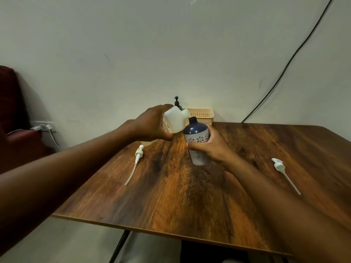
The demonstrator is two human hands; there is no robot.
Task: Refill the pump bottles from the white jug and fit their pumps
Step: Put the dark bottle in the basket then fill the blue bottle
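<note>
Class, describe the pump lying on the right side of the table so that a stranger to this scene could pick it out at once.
Start at the wooden table and look right of the right hand, which holds the blue bottle. There a white pump lies flat and alone, its thin tube pointing toward the near edge. Unlike the cream pump by the left hand, it is bright white.

I am looking into what seems a plain room in a home. A wood-grain table (171, 186) stands against a bare pale wall (133, 44), beside a dark red upholstered seat (11, 103), a wall socket (42, 126), and a small beige basket (201, 114).
</note>
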